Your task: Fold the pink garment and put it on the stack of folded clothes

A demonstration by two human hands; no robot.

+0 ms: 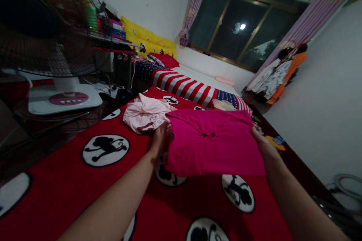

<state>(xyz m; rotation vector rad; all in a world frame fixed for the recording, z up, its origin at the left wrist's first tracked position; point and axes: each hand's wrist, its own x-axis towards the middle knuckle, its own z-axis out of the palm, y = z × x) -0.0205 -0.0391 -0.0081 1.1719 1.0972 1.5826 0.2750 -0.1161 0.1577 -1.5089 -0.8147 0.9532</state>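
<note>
A bright pink garment with two dark buttons point(216, 147) is stretched between my hands above the bed. My left hand point(161, 132) grips its left edge, the fingers partly hidden behind the cloth. At the opposite edge my right hand point(261, 142) holds on, thumb in front and fingers out of sight behind. A crumpled pale pink garment with print point(147, 113) lies on the red blanket point(70, 180), just beyond my left hand. White ovals with black monkey figures pattern the blanket.
On the left a large fan point(66, 96) stands on a stool beside the bed. Behind lies a second bed with a striped flag-pattern cover point(181, 84) and a red pillow point(166, 60). Clothes point(278, 71) hang at the right wall near the window.
</note>
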